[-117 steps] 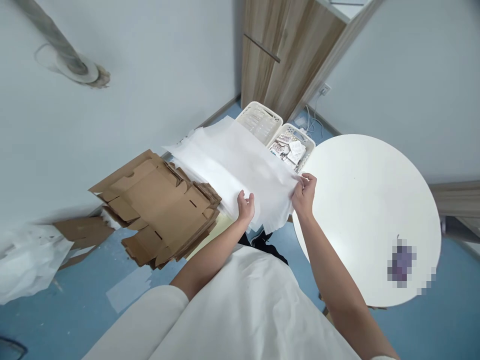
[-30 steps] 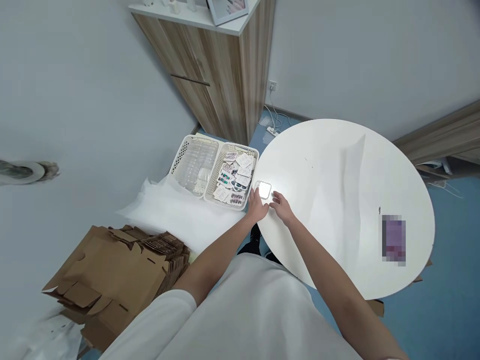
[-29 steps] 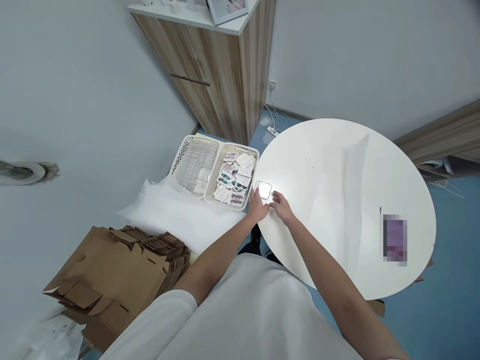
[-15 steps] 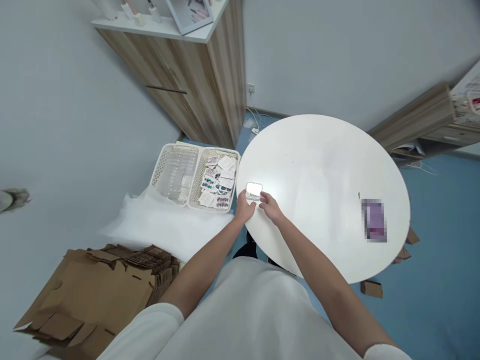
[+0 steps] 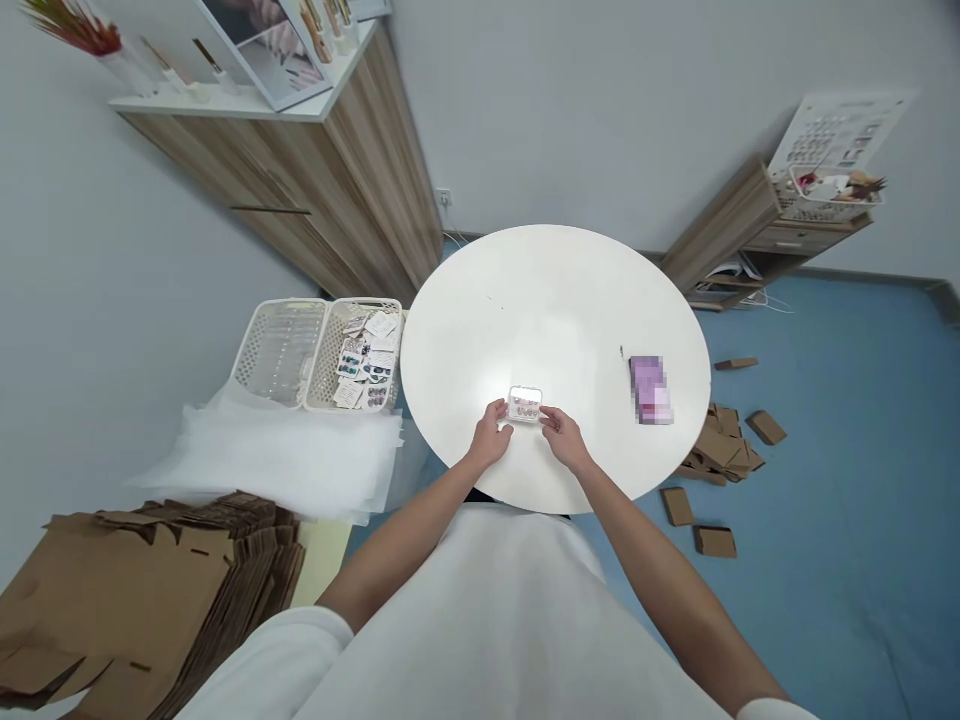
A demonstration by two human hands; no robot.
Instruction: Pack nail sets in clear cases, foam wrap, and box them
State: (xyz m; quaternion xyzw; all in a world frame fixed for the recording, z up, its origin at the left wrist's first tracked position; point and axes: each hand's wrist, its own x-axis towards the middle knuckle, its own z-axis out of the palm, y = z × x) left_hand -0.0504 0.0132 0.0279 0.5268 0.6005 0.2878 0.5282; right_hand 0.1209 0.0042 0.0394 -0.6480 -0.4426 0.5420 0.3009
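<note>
Our left hand [image 5: 489, 440] and right hand [image 5: 564, 440] bend around the two sides of a small clear box [image 5: 524, 404], at our side of the round white table [image 5: 555, 300]. We can't tell if our fingers grip it or just touch it. We should keep it flat and press softly from both sides, so the little bits [image 5: 527, 412] inside don't slide. A blurry purple thing [image 5: 649, 388] lies to the right. Brown boxes [image 5: 677, 506] lie on the blue floor [image 5: 847, 440]. Farther off stands a wooden cupboard [image 5: 262, 160].
</note>
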